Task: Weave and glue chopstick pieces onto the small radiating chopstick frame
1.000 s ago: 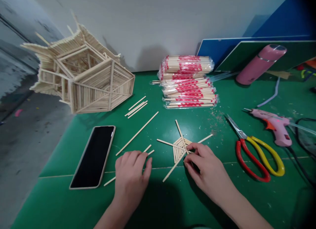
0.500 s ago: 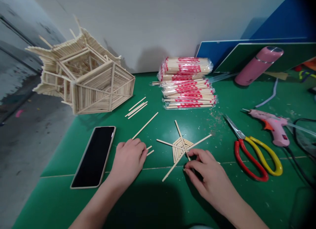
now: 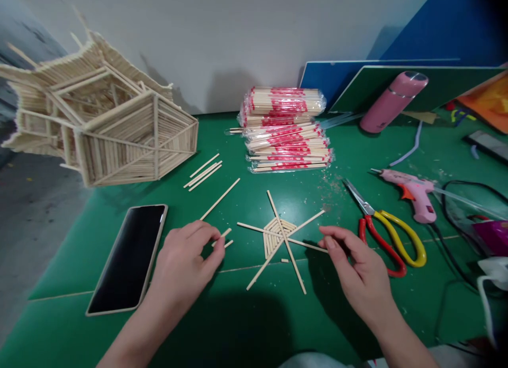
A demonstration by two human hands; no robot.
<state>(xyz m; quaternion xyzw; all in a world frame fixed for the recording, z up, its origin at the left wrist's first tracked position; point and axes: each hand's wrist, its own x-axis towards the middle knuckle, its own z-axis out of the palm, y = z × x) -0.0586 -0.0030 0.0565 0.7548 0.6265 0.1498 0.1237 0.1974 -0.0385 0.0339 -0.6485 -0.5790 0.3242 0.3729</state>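
Note:
A small fan-shaped piece of glued wooden sticks [image 3: 273,236] lies flat on the green table [image 3: 254,325] with three long sticks crossing over it. My right hand [image 3: 359,275] is to its right, thumb and forefinger pinched at the tip of one long stick. My left hand [image 3: 182,262] rests left of the piece, fingers curled and pinching at two short sticks [image 3: 226,236]. A long loose stick [image 3: 220,198] lies just above that hand.
A large stick-built model house [image 3: 99,124] overhangs the table's left rear corner. A black phone [image 3: 127,257] lies left of my left hand. Wrapped chopstick packs [image 3: 286,129], loose sticks [image 3: 202,172], scissors [image 3: 389,235], pink glue gun [image 3: 408,190], pink bottle [image 3: 391,100] and cables [image 3: 456,209] are around.
My right hand has drawn back to the right, off the fan piece to a stick's tip; the long sticks on it have turned. My left fingers have curled round the short sticks.

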